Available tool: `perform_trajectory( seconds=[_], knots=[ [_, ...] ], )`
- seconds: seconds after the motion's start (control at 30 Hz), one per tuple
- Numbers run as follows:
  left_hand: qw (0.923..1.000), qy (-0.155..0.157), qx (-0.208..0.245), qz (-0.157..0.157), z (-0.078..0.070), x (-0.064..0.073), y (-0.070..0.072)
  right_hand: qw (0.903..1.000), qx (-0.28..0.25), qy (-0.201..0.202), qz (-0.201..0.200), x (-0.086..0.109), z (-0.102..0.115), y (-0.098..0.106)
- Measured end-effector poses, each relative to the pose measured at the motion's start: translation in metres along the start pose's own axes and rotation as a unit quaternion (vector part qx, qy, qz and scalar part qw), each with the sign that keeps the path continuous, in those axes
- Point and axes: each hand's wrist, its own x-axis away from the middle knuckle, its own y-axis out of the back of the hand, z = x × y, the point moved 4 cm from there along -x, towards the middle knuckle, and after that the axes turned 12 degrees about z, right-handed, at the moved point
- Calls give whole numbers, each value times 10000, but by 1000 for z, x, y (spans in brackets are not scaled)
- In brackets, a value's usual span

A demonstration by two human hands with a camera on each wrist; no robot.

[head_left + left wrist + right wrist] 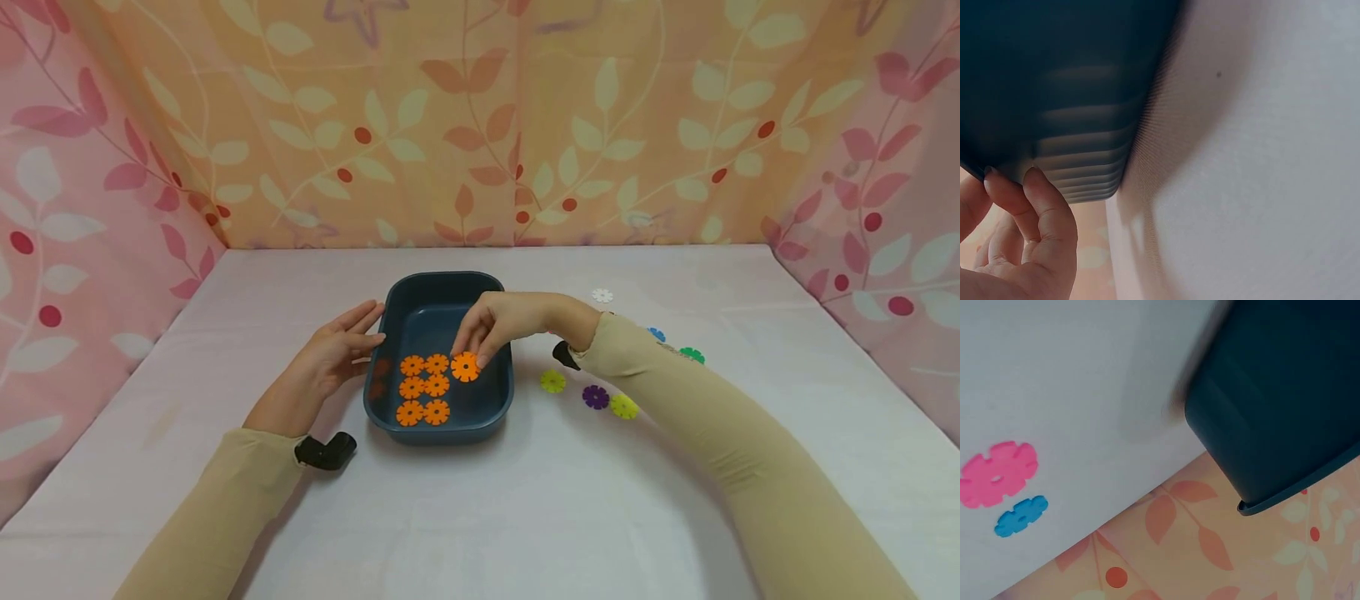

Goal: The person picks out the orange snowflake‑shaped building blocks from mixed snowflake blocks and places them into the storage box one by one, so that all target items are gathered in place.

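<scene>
A dark blue rectangular tub (pixel 437 312) stands on the table, with orange notched snowflake discs (pixel 423 388) laid in two columns on the left of its floor. My right hand (pixel 498 323) reaches over the tub's right wall and pinches another orange snowflake disc (pixel 466 367) between thumb and fingers, beside the top row. The left hand (pixel 333 354) is at the tub's left side, its fingers extended. In the left wrist view its fingertips (pixel 1035 178) rest against the tub's outer wall. The right wrist view shows the tub's outer wall (pixel 1272 406) but not that hand.
Right of the tub lie loose discs: yellow-green (pixel 552 382), purple (pixel 596 397), yellow (pixel 624 407), green (pixel 692 355), blue (pixel 656 334) and white (pixel 602 295). A pink disc (pixel 999 475) shows in the right wrist view. Patterned cloth (pixel 480 125) encloses the table's back and sides.
</scene>
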Motion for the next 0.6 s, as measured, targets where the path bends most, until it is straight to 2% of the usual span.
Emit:
perform_trajectory(
  seconds=[0.27, 0.43, 0.6],
  knots=[
    [10000, 16, 11, -15, -2, 0, 0, 9960, 113, -568, 680, -21, -3, 6],
    [10000, 12, 37, 1, -2, 0, 0, 9882, 271, -1026, 1106, -33, -7, 3],
    [10000, 6, 28, 29, 0, -1, 0, 9792, 375, -1154, 1626, -43, -12, -4]
  ],
)
